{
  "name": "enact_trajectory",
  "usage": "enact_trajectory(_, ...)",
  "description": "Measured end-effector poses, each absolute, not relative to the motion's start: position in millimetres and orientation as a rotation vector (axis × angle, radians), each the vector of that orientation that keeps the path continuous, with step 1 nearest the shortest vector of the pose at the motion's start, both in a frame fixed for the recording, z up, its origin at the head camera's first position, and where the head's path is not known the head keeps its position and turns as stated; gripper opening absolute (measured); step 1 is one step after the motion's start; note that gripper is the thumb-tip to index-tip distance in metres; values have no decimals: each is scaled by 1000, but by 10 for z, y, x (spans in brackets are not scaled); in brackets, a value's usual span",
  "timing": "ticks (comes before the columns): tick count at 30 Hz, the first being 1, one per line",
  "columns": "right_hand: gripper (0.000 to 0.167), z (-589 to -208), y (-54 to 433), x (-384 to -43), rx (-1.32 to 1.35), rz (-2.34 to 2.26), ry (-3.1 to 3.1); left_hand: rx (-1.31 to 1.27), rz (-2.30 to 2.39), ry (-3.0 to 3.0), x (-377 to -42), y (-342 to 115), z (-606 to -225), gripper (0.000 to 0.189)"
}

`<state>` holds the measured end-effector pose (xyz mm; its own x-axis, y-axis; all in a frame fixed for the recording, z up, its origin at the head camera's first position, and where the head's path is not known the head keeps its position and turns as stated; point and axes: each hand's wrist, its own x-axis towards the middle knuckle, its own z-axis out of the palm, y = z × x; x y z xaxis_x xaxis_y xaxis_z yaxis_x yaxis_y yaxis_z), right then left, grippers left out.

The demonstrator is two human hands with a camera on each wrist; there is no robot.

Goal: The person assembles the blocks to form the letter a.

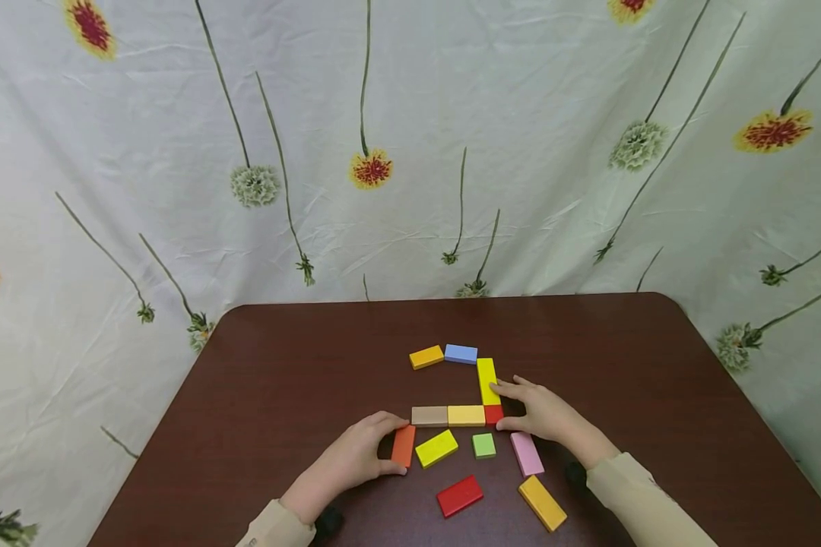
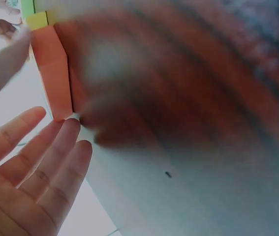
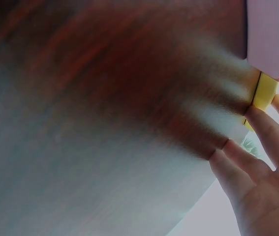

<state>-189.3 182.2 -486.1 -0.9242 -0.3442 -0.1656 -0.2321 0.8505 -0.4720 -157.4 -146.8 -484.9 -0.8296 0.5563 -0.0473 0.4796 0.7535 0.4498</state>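
Observation:
My left hand [image 1: 359, 452] pinches an orange block [image 1: 403, 446] lengthwise, fingertips at its far end and thumb at its near end. The same orange block [image 2: 55, 73] shows in the left wrist view. Just beyond it runs a row of a tan block [image 1: 429, 415], a pale yellow block [image 1: 466, 415] and a small red block [image 1: 493, 414]. A yellow block [image 1: 488, 381] extends away from the red one. My right hand [image 1: 543, 410] rests beside this corner, its index fingertip touching the yellow block's right side and its thumb near the red block.
A blue block [image 1: 461, 354] and an amber block [image 1: 426, 357] lie at the back. Nearer me are a lime-yellow block [image 1: 436, 448], a green block [image 1: 483, 446], a pink block [image 1: 527, 453], a red block [image 1: 460, 496] and another amber block [image 1: 543, 503] on the brown table [image 1: 301, 365].

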Motion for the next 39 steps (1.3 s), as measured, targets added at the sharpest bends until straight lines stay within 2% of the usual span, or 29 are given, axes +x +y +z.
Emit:
enact_trajectory(8, 67, -4879, 1815, -1883, -452, -671, 2781, 817, 610, 2807, -1663, -1460, -4836, 45)
enact_trajectory(15, 67, -4869, 1792, -1866, -456, -680, 2775, 751, 560, 2747, -1693, -1438, -4828, 50)
enact_trajectory(34, 69, -4810, 1805, -1875, -435, -731, 2769, 777, 502, 2720, -1747, -1461, -4874, 52)
enact_trajectory(39, 62, -4713, 1722, -1829, -485, -724, 2857, 782, 514, 2707, -1755, -1460, -4881, 53)
